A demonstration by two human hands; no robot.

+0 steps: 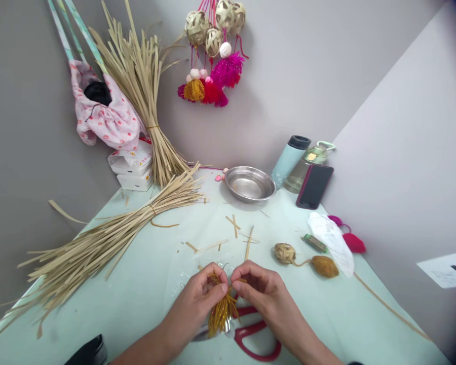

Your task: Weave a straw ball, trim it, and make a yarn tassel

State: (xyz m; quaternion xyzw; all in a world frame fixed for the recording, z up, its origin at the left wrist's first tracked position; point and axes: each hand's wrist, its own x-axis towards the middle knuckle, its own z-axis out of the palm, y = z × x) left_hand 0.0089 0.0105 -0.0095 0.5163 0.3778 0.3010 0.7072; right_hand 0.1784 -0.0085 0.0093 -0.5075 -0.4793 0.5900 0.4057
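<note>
My left hand [204,293] is closed in a pinch on the top of a golden-yellow tassel [223,313], whose strands hang down below the fingers. Close beside it, my right hand [259,288] pinches what looks like a thin golden strand at the tassel's top; the fingertips partly cover it. Beneath both hands lie red-handled scissors [256,342], their blades partly hidden by the tassel and my left hand. Right of my hands, a small woven strip ball [285,253] is joined by a cord to a ball of golden-brown yarn [325,266].
Bundled dry strips [125,223] cover the left side, and another bundle [152,111] leans on the wall. A metal bowl [250,183], blue tumbler [292,157], green-lidded bottle [307,165] and phone [314,187] stand at the back. Woven balls with tassels [209,56] hang above.
</note>
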